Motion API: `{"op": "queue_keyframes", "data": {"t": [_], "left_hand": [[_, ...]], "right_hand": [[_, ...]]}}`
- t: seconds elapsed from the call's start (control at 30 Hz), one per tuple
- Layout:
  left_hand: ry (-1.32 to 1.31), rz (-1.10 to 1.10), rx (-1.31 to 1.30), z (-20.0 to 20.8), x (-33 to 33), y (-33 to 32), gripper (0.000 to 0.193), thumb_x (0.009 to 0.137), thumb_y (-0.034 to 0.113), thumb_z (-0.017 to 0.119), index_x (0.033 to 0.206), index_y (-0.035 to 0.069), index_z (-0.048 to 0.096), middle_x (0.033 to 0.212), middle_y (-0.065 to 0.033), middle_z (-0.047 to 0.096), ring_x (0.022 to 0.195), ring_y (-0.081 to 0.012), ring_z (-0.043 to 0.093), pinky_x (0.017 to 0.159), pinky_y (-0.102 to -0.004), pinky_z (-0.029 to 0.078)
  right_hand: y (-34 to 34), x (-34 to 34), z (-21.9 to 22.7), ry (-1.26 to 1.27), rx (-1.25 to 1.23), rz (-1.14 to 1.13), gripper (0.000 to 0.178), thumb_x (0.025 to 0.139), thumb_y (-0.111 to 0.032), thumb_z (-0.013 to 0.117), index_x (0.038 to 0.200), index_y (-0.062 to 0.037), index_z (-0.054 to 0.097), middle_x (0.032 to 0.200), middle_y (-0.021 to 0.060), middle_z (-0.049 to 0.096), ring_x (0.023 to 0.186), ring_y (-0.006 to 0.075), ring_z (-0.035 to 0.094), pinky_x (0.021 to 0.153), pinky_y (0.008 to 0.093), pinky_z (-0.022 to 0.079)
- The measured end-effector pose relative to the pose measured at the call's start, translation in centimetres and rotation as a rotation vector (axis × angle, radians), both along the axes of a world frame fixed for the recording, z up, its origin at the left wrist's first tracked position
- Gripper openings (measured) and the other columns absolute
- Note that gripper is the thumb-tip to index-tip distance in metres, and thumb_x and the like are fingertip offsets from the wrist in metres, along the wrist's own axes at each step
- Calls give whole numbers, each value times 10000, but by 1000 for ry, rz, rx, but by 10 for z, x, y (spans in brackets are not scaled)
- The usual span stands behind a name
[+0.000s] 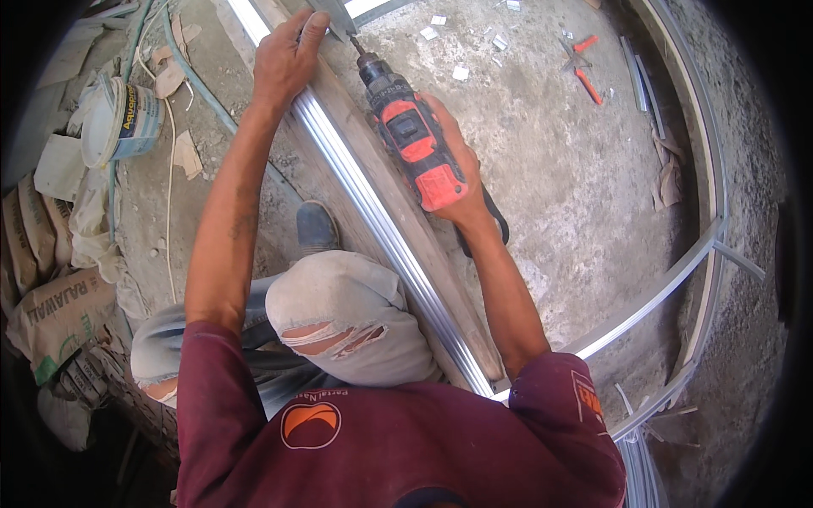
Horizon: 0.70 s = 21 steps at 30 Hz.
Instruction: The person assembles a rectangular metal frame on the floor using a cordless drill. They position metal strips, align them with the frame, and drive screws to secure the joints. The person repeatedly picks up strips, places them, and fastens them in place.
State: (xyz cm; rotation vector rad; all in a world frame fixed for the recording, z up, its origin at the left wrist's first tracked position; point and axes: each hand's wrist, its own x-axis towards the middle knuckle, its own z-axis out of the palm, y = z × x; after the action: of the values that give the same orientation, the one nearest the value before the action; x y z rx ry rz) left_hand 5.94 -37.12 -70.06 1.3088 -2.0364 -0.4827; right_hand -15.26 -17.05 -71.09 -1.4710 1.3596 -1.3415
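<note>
My right hand (460,157) is wrapped around a red and black power drill (412,135). Its bit points up and away, the tip close to an upright metal piece (340,19) at the top edge. Just left of that tip, my left hand (288,59) is closed over a long silvery metal channel (373,207), fingers curled and thumb on top; some fingertips are hidden. This ridged channel runs from the far left toward my body, alongside a wooden plank (394,195).
Pliers with red handles (584,72) and small pale scraps (460,74) lie on the concrete floor. A curved-looking metal frame (644,313) borders the right. At left are a white bucket (127,123), paper sacks (63,317), a green hose (203,89) and a pale cable (172,186).
</note>
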Motion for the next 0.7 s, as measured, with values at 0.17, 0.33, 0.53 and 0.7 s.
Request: {"op": "queue_keyframes", "data": {"t": [0.17,0.33,0.53,0.7], "left_hand": [[-16,-13,101,-5,8,-4,601,1038,590,488,1188,45,692,992,-133,735,945,-208,674,855,-355,511],[31,23,72,-5,1,1,599,1037,584,499,1229,51,692,1037,-129,745,991,-207,681,889,-344,510],[74,6,83,-7,3,-1,572,1036,559,523,1267,61,686,1082,-127,752,1035,-202,684,913,-336,508],[70,5,88,-9,5,-2,572,1035,559,526,1256,57,690,1066,-123,754,1016,-198,685,900,-337,512]], "right_hand": [[-1,1,2,55,1,-22,883,755,-104,786,1551,-135,403,1284,208,683,1166,374,682,962,399,541],[-3,0,7,65,49,-16,872,755,-132,770,1548,-152,409,1243,213,695,1090,392,703,916,409,558],[-4,3,9,128,44,-23,884,745,-152,764,1551,-150,402,1210,213,702,1034,414,704,881,424,568],[-4,2,11,130,81,-16,883,749,-160,762,1552,-146,396,1226,207,699,1045,402,705,889,425,567]]}}
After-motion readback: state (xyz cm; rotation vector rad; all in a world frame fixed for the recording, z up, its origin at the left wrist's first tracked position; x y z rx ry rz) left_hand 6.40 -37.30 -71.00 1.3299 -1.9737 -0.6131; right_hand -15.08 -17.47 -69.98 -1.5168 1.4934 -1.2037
